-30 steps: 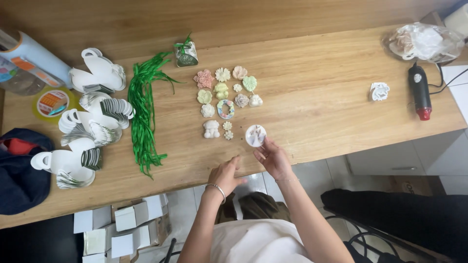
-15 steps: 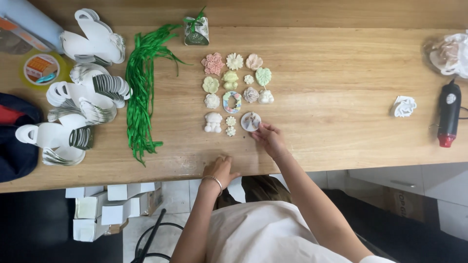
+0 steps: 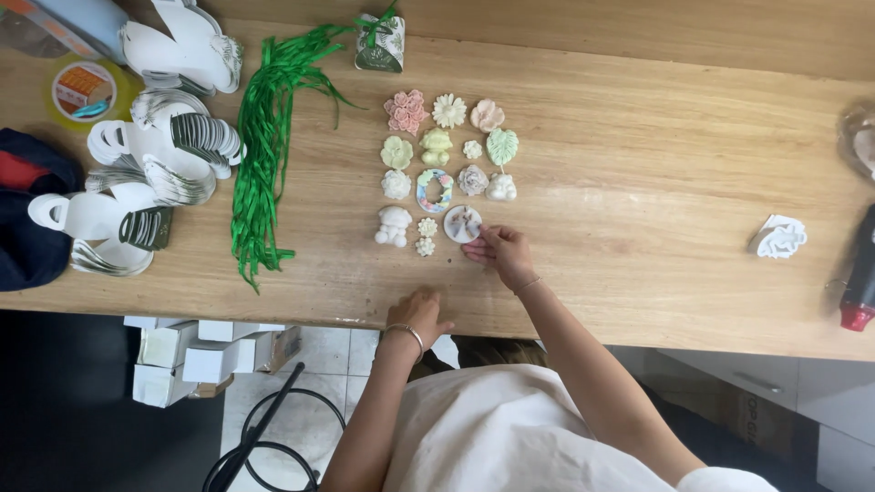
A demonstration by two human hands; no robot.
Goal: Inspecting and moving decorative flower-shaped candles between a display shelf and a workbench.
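Fingertips of your right hand (image 3: 501, 253) now pinch the round white disc (image 3: 462, 223) onto the counter (image 3: 638, 164), below the flower-shaped pieces; your left hand (image 3: 421, 314) stays flat, open, at the counter's edge.

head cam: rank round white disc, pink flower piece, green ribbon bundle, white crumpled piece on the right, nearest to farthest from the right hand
1. Round white disc: touching the right hand, at its fingertips.
2. Pink flower piece: top left of the grid.
3/4. Green ribbon bundle, left, and white crumpled piece, far right: too close to call.
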